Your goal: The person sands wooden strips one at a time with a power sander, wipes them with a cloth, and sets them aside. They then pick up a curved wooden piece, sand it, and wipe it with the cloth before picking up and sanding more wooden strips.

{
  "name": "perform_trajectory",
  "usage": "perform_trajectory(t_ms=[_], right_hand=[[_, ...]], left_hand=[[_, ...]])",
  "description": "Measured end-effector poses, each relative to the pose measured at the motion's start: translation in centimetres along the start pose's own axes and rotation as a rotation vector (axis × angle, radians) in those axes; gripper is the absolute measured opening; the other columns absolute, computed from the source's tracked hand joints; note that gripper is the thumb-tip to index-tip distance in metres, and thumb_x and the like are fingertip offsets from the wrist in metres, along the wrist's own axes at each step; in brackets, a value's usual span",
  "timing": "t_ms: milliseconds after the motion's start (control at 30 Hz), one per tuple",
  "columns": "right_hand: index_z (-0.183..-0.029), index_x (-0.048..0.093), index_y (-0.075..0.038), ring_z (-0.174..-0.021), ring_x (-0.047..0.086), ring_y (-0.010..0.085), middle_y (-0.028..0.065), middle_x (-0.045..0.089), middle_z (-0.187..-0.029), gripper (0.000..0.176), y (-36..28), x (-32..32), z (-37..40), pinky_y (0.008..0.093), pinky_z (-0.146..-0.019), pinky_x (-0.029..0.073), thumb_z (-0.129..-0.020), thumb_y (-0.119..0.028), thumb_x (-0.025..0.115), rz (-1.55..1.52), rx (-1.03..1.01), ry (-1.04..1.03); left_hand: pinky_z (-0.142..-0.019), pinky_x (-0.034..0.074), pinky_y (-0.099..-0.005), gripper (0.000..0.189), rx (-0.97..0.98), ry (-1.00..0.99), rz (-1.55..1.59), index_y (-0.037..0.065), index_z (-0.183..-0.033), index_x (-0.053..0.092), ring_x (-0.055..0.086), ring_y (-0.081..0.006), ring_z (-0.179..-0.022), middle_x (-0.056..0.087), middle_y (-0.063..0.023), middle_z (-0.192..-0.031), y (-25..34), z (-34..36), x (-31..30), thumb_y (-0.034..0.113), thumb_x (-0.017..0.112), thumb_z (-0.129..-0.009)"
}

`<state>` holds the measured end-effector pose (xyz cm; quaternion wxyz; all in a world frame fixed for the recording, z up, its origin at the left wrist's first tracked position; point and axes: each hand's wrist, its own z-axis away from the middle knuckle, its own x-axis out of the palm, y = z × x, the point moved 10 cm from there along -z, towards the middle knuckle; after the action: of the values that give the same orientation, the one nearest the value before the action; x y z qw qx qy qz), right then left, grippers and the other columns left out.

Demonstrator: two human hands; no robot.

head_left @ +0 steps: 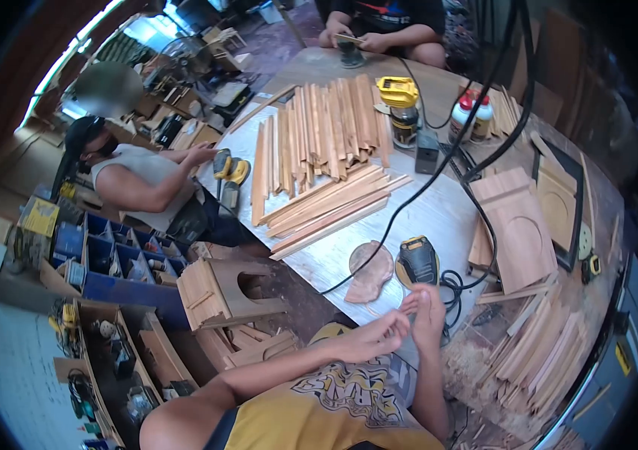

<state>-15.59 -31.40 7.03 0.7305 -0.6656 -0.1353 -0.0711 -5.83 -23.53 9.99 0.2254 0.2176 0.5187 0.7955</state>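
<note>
Above the front edge of the work table, my left hand [376, 337] and my right hand [428, 315] are close together. The left fingers are loosely bent, and the right fingers point up with the palm turned to the left hand. I see nothing held in either. Just beyond them a yellow and black sander [418, 261] lies on the pale table top [311, 262], its cord [450, 296] coiled beside it. Left of the sander lie a round brown disc [365, 256] and an irregular tan piece [368, 286].
Wood strips [326, 127] are piled mid-table, with more strips [537, 352] at right. Wooden panels [518, 225] stand near glue bottles [471, 116]. A black cable [409, 202] hangs across the view. One co-worker [142, 176] stands left; another person [394, 30] sits at the far end.
</note>
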Motion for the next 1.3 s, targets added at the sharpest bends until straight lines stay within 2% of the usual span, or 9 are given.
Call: perform_trajectory(t_ms=[67, 267, 533, 700, 867, 1067, 1100, 1233, 1300], right_hand=[[-0.121, 0.061, 0.004, -0.070, 0.069, 0.0165, 0.0124, 0.071, -0.089, 0.032, -1.1, -0.6, -0.8, 0.0307, -0.061, 0.056, -0.110, -0.024, 0.052, -0.005, 0.020, -0.123], [-0.123, 0.062, 0.003, -0.072, 0.067, 0.0121, 0.0071, 0.071, -0.085, 0.023, 0.6, -1.3, -1.3, 0.0262, -0.069, 0.055, -0.103, -0.009, 0.063, 0.015, 0.349, -0.043], [-0.117, 0.067, 0.001, -0.061, 0.063, 0.0083, -0.0014, 0.061, -0.069, 0.022, -0.3, 2.7, 0.4, 0.0222, -0.057, 0.046, -0.103, -0.015, 0.065, 0.255, 0.346, -0.087], [-0.113, 0.069, -0.001, -0.060, 0.060, 0.0064, 0.0008, 0.064, -0.067, 0.023, 5.5, 6.1, -0.1, 0.0232, -0.056, 0.044, -0.100, -0.021, 0.069, 0.331, 0.500, -0.050], [-0.106, 0.072, -0.003, -0.080, 0.070, 0.0448, 0.0219, 0.072, -0.084, 0.024, 4.8, 13.4, -1.5, 0.0503, -0.074, 0.054, -0.097, -0.025, 0.069, 0.819, 0.469, -0.108], [-0.103, 0.074, -0.006, -0.082, 0.069, 0.0461, 0.0256, 0.071, -0.084, 0.016, 7.1, 11.0, -2.5, 0.0538, -0.069, 0.054, -0.099, -0.016, 0.062, 1.087, 0.363, 0.239], [-0.106, 0.073, -0.003, -0.072, 0.073, 0.0370, 0.0217, 0.072, -0.080, 0.016, 5.4, 12.0, -2.6, 0.0447, -0.063, 0.056, -0.100, -0.012, 0.062, 1.114, 0.074, 0.289], [-0.111, 0.068, 0.003, -0.073, 0.066, 0.0101, 0.0051, 0.069, -0.081, 0.017, 0.7, 11.9, 0.0, 0.0266, -0.065, 0.053, -0.105, -0.010, 0.059, 0.675, -0.067, 0.382], [-0.108, 0.068, 0.002, -0.073, 0.066, 0.0103, 0.0051, 0.069, -0.081, 0.015, 1.2, 9.1, 1.1, 0.0265, -0.065, 0.052, -0.105, -0.009, 0.059, 0.619, -0.059, 0.480]], left_hand=[[-0.104, 0.045, -0.0376, 0.086, 0.293, 0.246, -0.259, 0.002, -0.150, 0.036, 0.054, -0.0252, -0.125, 0.052, -0.0165, -0.136, 5.3, 2.0, -2.4, 0.062, 0.066, -0.095], [-0.115, 0.041, -0.0442, 0.099, 0.125, 0.185, -0.523, 0.006, -0.160, 0.032, 0.047, -0.0340, -0.143, 0.047, -0.0265, -0.154, 5.6, 2.0, -9.4, 0.056, 0.078, -0.088], [-0.102, 0.052, -0.0438, 0.070, -0.010, 0.435, -0.965, -0.002, -0.132, 0.064, 0.067, -0.0404, -0.115, 0.069, -0.0289, -0.120, 5.0, 1.9, -26.7, 0.045, 0.082, -0.084], [-0.071, 0.057, -0.0412, 0.051, -0.006, 1.060, -0.742, -0.003, -0.105, 0.076, 0.073, -0.0331, -0.074, 0.074, -0.0195, -0.081, 3.3, 1.2, -39.4, 0.044, 0.080, -0.085], [-0.063, 0.052, -0.0390, 0.041, -0.159, 0.724, -0.815, -0.004, -0.089, 0.077, 0.069, -0.0286, -0.064, 0.068, -0.0176, -0.065, 2.7, -1.4, -40.1, 0.037, 0.078, -0.089], [-0.065, 0.054, -0.0393, 0.032, -0.048, 0.768, -0.621, 0.000, -0.087, 0.077, 0.070, -0.0297, -0.065, 0.071, -0.0148, -0.070, 0.4, -1.1, -41.6, 0.031, 0.076, -0.089], [-0.065, 0.054, -0.0393, 0.032, -0.053, 0.758, -0.607, 0.000, -0.087, 0.077, 0.070, -0.0297, -0.065, 0.071, -0.0148, -0.070, 0.2, -0.7, -41.6, 0.031, 0.076, -0.089], [-0.060, 0.050, -0.0363, 0.032, -0.060, 0.568, -0.455, -0.004, -0.084, 0.075, 0.066, -0.0231, -0.060, 0.069, -0.0135, -0.066, -0.2, -1.1, -37.4, 0.026, 0.072, -0.094], [-0.055, 0.047, -0.0319, 0.038, -0.070, 0.339, -0.434, -0.007, -0.081, 0.073, 0.063, -0.0137, -0.056, 0.067, -0.0103, -0.061, -2.3, -2.8, -33.5, 0.026, 0.067, -0.100]])
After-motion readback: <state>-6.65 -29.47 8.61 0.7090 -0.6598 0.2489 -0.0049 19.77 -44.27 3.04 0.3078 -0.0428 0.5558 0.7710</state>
